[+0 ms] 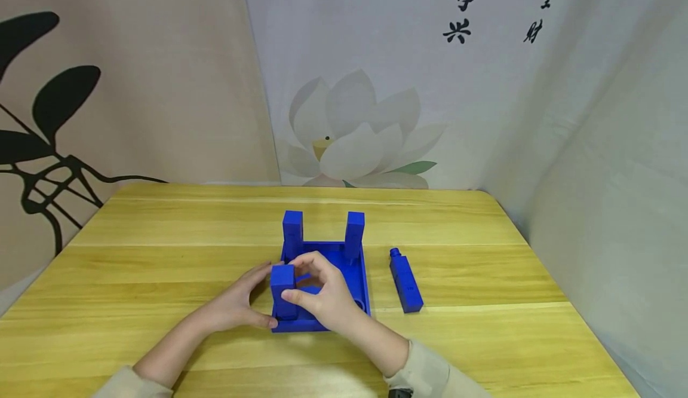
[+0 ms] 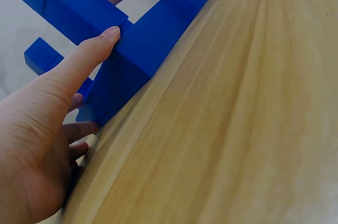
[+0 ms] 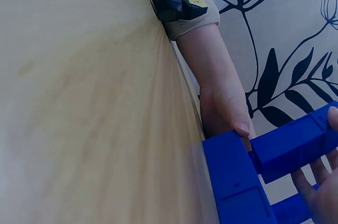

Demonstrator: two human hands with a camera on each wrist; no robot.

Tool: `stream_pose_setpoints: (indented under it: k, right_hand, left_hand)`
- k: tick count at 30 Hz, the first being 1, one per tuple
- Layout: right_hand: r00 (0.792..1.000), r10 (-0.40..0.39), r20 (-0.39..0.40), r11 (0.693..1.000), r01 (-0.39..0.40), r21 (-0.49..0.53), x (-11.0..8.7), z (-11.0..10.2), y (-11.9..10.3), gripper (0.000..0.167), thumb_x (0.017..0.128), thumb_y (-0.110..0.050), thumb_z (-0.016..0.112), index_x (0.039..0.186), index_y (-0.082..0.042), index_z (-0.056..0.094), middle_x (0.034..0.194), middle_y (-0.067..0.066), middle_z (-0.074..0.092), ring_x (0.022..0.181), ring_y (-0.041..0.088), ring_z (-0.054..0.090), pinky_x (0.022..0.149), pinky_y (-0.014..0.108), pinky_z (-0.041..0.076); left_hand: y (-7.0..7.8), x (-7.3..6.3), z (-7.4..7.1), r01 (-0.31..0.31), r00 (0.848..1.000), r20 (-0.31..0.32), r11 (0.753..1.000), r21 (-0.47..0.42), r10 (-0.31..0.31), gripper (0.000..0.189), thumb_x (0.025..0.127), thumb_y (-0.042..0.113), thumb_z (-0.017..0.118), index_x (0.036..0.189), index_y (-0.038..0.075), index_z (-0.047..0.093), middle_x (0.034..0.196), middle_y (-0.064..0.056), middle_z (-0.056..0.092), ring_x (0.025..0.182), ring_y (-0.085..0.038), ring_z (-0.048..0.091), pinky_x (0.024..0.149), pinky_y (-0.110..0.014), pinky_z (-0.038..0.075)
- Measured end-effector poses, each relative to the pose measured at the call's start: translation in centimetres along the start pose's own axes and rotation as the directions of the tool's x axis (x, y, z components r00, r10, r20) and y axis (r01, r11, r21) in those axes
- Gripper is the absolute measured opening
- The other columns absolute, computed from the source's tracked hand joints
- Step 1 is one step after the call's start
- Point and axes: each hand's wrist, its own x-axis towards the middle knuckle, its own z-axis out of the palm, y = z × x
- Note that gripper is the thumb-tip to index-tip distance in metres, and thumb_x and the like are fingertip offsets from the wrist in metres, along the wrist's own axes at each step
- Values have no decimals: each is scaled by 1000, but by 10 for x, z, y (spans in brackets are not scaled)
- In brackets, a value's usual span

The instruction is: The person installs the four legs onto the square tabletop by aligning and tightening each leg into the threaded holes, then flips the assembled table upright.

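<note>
Beige cloth (image 1: 161,87) hung at the left, where we saw dark printed leaves (image 1: 67,99) on curving stems. Against the left sleeve sat a black device (image 3: 174,7) with a yellow label (image 3: 198,2), its marks too small for us to read. The left hand (image 1: 236,307) gripped the left side of a blue tray (image 1: 303,325), thumb at the near corner, fingers farther back. That tray lay near the middle of the tabletop (image 1: 161,230), a yellowish wood-grained surface with pale bands running crosswise.

At the tray's near-left corner, the right hand (image 1: 330,296) pinched an upright blue leg (image 1: 282,278) between thumb and fingers; a narrower plug showed below it. Two far legs (image 1: 293,233) stood at the back corners, and a printed lotus (image 1: 360,135) spread across the pale cloth behind. We noted a loose leg (image 1: 407,283) lying right of the tray, its small marking illegible to us. Above, black characters (image 1: 457,30) read 事 and 兴, then 里 and 财; others were cut off. Whitish cloth (image 1: 607,177) closed the right side.
</note>
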Motion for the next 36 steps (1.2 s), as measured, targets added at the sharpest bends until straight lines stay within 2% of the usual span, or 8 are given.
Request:
stream_pose_setpoints:
  k: [5, 11, 20, 27, 33, 36]
  right_hand:
    - [1000, 14, -4, 1000, -14, -22, 1, 1, -4, 35, 83, 6, 69, 113, -1, 53, 105, 20, 65, 97, 19, 60, 82, 42, 53]
    - [1000, 27, 9, 999, -27, -23, 1, 0, -22, 30, 84, 8, 68, 109, 2, 52, 105, 24, 64, 94, 21, 61, 82, 43, 52]
    - [998, 45, 42, 999, -45, 9, 2, -4, 2, 37, 85, -1, 70, 117, -5, 53, 112, 13, 63, 98, 19, 60, 86, 40, 51]
    - [992, -17, 128, 1000, 15, 17, 5, -8, 5, 47, 90, -12, 66, 133, -4, 48, 127, 13, 57, 115, 18, 55, 94, 38, 47]
    - [969, -120, 216, 992, 109, 59, 9, -10, 8, 50, 97, -19, 57, 140, 0, 40, 131, 20, 53, 123, 22, 49, 100, 39, 42]
    - [961, -129, 245, 990, 113, 82, 10, -11, 9, 55, 99, -30, 53, 141, 2, 38, 133, 24, 50, 126, 23, 46, 102, 39, 40]
  left_hand:
    - [0, 0, -1, -4, 1000, -2, 1000, -2, 4, 104, 67, 39, 86, 151, 13, 30, 152, -30, 15, 137, -51, 12, 100, -73, 14]
    - [0, 1, 0, 4, 1000, 2, 1000, -1, -4, 104, 67, 39, 86, 151, 13, 30, 152, -30, 15, 137, -51, 12, 100, -73, 14]
    - [-1, 1, -1, -1, 1000, -3, 1000, -3, 1, 104, 67, 39, 86, 150, 12, 30, 152, -30, 15, 137, -50, 13, 101, -72, 14]
    - [-2, 1, 0, 5, 1000, -1, 1000, 1, -5, 107, 67, 39, 86, 150, 4, 28, 153, -29, 14, 138, -50, 11, 102, -71, 12]
    - [0, 0, 0, -19, 1000, -11, 1000, 18, 20, 108, 67, 40, 86, 149, 2, 28, 153, -27, 18, 138, -48, 14, 104, -68, 15]
    - [0, 0, 0, -25, 1000, -9, 1000, 13, 25, 107, 67, 40, 86, 149, 3, 29, 153, -27, 17, 138, -48, 14, 104, -69, 15]
